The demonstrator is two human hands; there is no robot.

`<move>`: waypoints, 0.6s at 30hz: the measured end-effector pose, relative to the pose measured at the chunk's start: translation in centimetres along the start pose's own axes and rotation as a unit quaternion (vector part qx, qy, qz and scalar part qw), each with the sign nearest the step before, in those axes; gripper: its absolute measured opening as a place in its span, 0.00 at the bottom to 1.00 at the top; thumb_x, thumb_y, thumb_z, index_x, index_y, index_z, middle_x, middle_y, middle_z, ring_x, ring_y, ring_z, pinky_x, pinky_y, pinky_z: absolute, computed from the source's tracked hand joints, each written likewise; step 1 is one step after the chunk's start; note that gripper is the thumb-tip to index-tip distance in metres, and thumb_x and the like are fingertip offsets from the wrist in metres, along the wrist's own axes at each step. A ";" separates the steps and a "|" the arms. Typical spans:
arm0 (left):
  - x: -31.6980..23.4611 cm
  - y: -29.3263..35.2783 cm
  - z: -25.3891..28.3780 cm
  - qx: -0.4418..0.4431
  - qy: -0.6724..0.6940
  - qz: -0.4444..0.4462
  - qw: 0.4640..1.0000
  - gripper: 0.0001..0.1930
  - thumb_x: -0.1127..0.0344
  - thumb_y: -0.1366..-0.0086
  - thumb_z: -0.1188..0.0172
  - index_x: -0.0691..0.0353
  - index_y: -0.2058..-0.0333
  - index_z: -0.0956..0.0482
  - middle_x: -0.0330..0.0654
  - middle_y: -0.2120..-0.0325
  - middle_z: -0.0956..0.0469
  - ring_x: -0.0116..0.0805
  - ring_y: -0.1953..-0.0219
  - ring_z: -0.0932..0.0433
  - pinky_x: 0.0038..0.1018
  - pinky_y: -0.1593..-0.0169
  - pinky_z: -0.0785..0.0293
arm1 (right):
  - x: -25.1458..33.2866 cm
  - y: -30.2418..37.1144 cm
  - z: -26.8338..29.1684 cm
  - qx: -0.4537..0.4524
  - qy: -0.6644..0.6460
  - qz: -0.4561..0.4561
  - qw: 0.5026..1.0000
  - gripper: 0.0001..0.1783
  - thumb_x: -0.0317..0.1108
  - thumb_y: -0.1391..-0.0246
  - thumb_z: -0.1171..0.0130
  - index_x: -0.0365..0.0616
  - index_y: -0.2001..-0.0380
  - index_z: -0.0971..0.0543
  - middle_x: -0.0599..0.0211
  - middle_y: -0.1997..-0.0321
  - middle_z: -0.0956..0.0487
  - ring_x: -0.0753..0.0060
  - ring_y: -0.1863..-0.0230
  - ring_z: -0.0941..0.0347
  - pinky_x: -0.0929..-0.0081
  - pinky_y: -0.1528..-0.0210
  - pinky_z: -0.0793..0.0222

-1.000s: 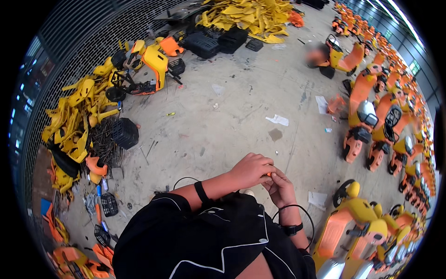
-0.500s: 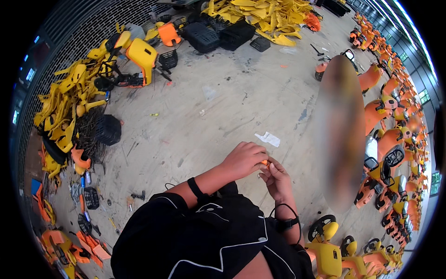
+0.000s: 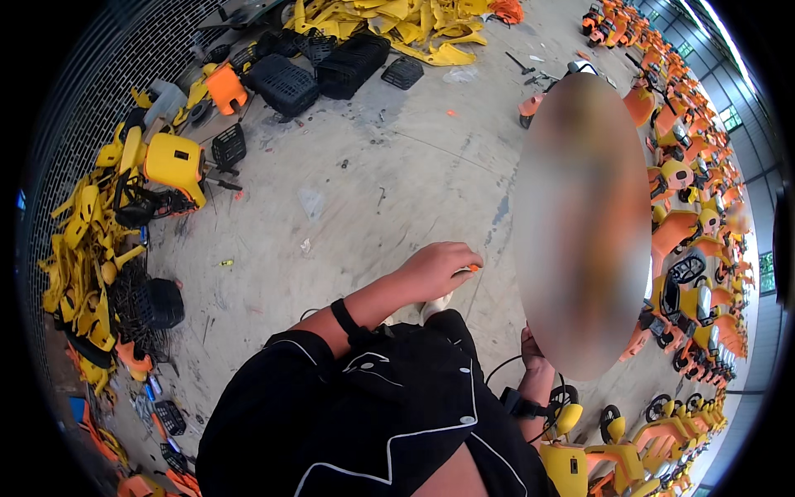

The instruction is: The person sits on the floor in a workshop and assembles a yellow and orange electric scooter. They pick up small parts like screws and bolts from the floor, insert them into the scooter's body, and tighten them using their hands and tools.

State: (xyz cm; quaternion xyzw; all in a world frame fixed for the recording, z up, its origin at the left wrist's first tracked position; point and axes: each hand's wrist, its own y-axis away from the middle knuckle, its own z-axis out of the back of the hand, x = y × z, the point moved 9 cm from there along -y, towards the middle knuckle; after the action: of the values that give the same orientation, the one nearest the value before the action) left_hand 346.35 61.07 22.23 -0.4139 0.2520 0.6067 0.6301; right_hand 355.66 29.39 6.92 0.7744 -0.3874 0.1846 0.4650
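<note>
My left hand (image 3: 432,270) is out in front of my body, its fingers closed on a small orange piece (image 3: 473,267). Only the tip of that piece shows past the fingers, so its kind is unclear. Lower and to the right is my right hand (image 3: 533,348), apart from the left one. A large blurred patch (image 3: 584,224) covers part of it, and its fingers cannot be read. A dark strap (image 3: 346,319) goes round my left forearm; a black band with a cable (image 3: 530,404) is on the right one.
Rows of orange and yellow scooters (image 3: 687,224) line the right side. A partly stripped yellow scooter (image 3: 174,161) stands left beside heaped yellow panels (image 3: 83,248). Black baskets (image 3: 286,83) and another pile of yellow panels (image 3: 414,29) lie at the back.
My hands have come apart: the right has dropped down and right, while the left keeps the orange piece. The view has turned right, shifting the surroundings leftward.
</note>
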 end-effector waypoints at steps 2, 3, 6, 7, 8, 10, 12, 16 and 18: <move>2.9 -3.9 0.2 0.009 0.009 0.024 1.000 0.12 0.68 0.40 0.41 0.58 0.57 0.20 0.42 0.63 0.22 0.44 0.59 0.23 0.35 0.55 0.27 | 1.6 -3.8 -1.4 -0.018 -0.006 -0.010 1.000 0.14 0.35 0.41 0.43 0.48 0.51 0.24 0.71 0.53 0.19 0.74 0.58 0.22 0.76 0.59 0.29; 4.7 -5.8 0.4 0.009 0.011 0.044 0.999 0.12 0.68 0.40 0.41 0.57 0.57 0.20 0.42 0.63 0.22 0.43 0.59 0.23 0.34 0.55 0.26 | 2.2 -7.3 -0.6 -0.001 0.025 -0.005 1.000 0.14 0.35 0.41 0.43 0.48 0.52 0.23 0.71 0.53 0.19 0.74 0.58 0.22 0.76 0.59 0.30; 11.3 -11.5 3.1 -0.021 0.032 0.112 0.993 0.12 0.69 0.39 0.41 0.60 0.56 0.20 0.44 0.63 0.22 0.40 0.59 0.22 0.31 0.54 0.26 | 4.5 -16.0 -1.9 -0.051 0.011 -0.064 0.997 0.13 0.35 0.42 0.42 0.49 0.54 0.22 0.72 0.55 0.18 0.75 0.60 0.23 0.76 0.60 0.33; 15.0 -13.0 4.0 -0.025 0.023 0.138 0.990 0.13 0.69 0.40 0.41 0.61 0.56 0.20 0.45 0.62 0.22 0.37 0.59 0.21 0.30 0.54 0.26 | 5.7 -19.1 -3.2 -0.039 0.009 -0.065 0.997 0.12 0.35 0.43 0.41 0.49 0.55 0.22 0.73 0.57 0.17 0.76 0.60 0.23 0.77 0.61 0.33; 20.3 -13.2 5.1 -0.040 0.023 0.183 0.982 0.14 0.69 0.41 0.41 0.62 0.55 0.20 0.45 0.60 0.21 0.37 0.59 0.21 0.29 0.54 0.25 | 6.4 -22.5 -4.7 -0.032 0.007 -0.079 0.996 0.11 0.34 0.43 0.41 0.50 0.56 0.22 0.74 0.58 0.17 0.76 0.61 0.22 0.77 0.63 0.31; 30.6 -11.5 7.8 -0.085 0.010 0.327 0.941 0.17 0.66 0.42 0.41 0.65 0.54 0.21 0.43 0.65 0.20 0.34 0.61 0.21 0.28 0.57 0.25 | 8.5 -28.7 -8.3 -0.006 0.012 -0.096 0.995 0.11 0.33 0.43 0.40 0.50 0.56 0.22 0.74 0.58 0.17 0.75 0.62 0.22 0.76 0.63 0.29; 39.0 -6.4 9.4 -0.187 0.187 0.537 0.801 0.17 0.60 0.42 0.42 0.61 0.55 0.20 0.38 0.69 0.21 0.30 0.66 0.21 0.30 0.64 0.26 | 11.9 -32.4 -13.9 0.042 0.047 -0.087 0.994 0.12 0.34 0.43 0.42 0.49 0.55 0.23 0.71 0.59 0.17 0.73 0.62 0.22 0.75 0.60 0.30; 41.6 -3.6 13.6 -0.386 0.322 0.531 0.682 0.16 0.63 0.33 0.48 0.60 0.50 0.25 0.36 0.67 0.23 0.30 0.65 0.21 0.30 0.58 0.25 | 17.3 -40.0 -23.3 0.078 0.121 -0.078 0.987 0.14 0.34 0.41 0.45 0.46 0.53 0.24 0.69 0.59 0.19 0.72 0.62 0.22 0.75 0.60 0.30; 42.5 -2.6 14.6 -0.413 0.318 0.549 0.653 0.17 0.64 0.33 0.49 0.59 0.48 0.25 0.36 0.66 0.23 0.31 0.63 0.22 0.32 0.56 0.25 | 18.6 -44.2 -27.0 0.105 0.118 -0.085 0.984 0.14 0.34 0.41 0.45 0.46 0.52 0.25 0.69 0.58 0.19 0.72 0.62 0.22 0.75 0.60 0.30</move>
State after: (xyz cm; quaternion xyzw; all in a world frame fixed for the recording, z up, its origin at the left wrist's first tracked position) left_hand 352.04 96.97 -4.29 -0.5854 0.3413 0.7149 -0.1724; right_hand 403.51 56.55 6.94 0.8218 -0.2414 0.2740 0.4375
